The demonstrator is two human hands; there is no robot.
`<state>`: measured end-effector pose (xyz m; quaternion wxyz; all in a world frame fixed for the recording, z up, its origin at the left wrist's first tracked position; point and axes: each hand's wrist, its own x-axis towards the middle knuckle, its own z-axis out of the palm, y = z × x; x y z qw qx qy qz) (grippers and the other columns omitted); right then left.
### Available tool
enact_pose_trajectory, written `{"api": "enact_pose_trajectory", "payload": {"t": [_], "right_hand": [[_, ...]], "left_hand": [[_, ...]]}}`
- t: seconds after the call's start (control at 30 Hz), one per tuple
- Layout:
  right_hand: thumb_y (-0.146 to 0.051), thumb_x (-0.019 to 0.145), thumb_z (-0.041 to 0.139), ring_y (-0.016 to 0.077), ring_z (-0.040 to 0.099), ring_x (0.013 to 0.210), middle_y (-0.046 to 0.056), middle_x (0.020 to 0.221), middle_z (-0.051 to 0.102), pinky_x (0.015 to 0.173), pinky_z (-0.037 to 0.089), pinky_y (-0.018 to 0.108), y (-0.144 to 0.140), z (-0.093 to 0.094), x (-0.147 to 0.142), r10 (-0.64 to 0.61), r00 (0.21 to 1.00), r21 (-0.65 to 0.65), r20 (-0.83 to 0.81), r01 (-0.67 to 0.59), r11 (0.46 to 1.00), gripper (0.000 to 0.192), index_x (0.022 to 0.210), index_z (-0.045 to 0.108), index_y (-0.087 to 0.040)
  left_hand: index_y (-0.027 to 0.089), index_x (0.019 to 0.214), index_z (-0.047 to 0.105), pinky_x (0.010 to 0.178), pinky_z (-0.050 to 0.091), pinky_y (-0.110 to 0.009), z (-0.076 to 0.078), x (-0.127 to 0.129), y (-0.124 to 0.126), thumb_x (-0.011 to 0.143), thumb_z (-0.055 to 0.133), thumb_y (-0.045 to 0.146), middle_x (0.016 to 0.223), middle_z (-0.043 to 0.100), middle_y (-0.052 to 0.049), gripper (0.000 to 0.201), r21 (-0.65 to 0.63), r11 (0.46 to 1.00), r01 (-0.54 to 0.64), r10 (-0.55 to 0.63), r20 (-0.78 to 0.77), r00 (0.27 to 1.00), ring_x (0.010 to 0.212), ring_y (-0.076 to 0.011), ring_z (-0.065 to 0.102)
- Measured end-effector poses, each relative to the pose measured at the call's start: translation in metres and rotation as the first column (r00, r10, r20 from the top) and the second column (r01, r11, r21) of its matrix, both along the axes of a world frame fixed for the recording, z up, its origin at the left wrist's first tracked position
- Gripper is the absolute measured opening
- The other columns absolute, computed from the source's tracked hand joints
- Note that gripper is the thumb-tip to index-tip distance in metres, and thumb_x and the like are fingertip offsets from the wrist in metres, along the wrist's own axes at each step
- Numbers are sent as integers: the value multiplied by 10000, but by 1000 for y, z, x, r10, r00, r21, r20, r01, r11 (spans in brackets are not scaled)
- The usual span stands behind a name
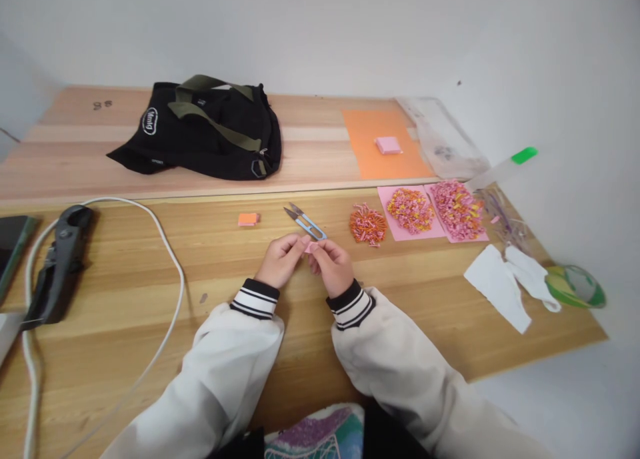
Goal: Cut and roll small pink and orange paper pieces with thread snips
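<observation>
Pink paper piece [311, 247], small and folded, sits pinched between both hands: left hand [281, 260] and right hand [331, 266] close their fingertips on it just above the table [150, 292]. Thread snips [306, 222] lie just beyond; orange paper bits [368, 224] lie to the right.

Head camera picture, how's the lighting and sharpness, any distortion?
Head view: soft, even light, faint shadows, no glare; table edges bow from the wide lens; left hand and right hand pinch a small pink paper piece, slightly soft; corners blur.
</observation>
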<state>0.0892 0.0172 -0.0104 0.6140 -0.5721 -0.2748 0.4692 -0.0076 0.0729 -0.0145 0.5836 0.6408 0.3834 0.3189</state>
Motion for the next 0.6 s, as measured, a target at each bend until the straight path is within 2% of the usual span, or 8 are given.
{"api": "enact_pose_trajectory", "payload": {"t": [0.43, 0.6], "right_hand": [[-334, 637, 556, 48, 387, 345, -56, 418, 473, 364, 311, 196, 0, 1, 1, 1, 1000, 0, -27, -1, 1000, 202, 526, 506, -172], [-339, 634, 558, 49, 385, 345, -57, 414, 470, 361, 309, 196, 1, 0, 1, -5, 1000, -8, -27, 4, 1000, 201, 529, 506, -175]], "left_hand": [[157, 500, 437, 483, 293, -221, 1, -2, 1, 769, 480, 447, 481, 408, 38, 397, 9, 999, 48, -48, -36, 998, 479, -82, 362], [162, 488, 437, 483, 294, -227, 3, -2, 1, 753, 482, 482, 468, 394, 39, 418, -10, 1000, 29, -30, -13, 999, 470, -85, 352]]}}
